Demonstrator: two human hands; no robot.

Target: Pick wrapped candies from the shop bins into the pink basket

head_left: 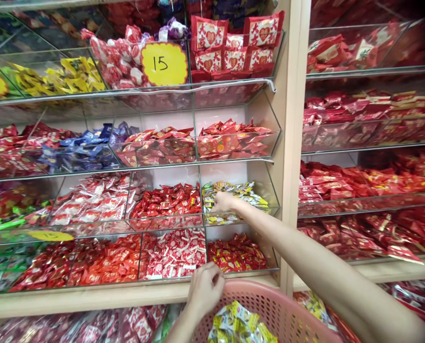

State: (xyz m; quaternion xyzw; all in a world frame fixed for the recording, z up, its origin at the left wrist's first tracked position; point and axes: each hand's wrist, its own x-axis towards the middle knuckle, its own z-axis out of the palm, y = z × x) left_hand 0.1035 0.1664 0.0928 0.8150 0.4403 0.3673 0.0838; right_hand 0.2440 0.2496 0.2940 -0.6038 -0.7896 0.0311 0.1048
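My right hand [224, 202] reaches into a clear bin of small yellow-and-white wrapped candies [248, 191]. Its fingers curl down against the candies, and whatever lies inside them is hidden. Lower down, my left hand [205, 285] has its fingers bent over the rim of a pink perforated plastic basket [272, 305]. Similar yellow-and-white wrapped candies [239, 321] lie in that basket, which is cut off by the bottom edge of the view.
Clear-fronted shelf bins hold red wrapped candies [171, 200] left of my right hand and more [237, 252] below it. A wooden upright [294, 143] divides the shelving. A yellow price tag [164, 64] reads 15. Bagged sweets [84, 326] lie under the bottom ledge.
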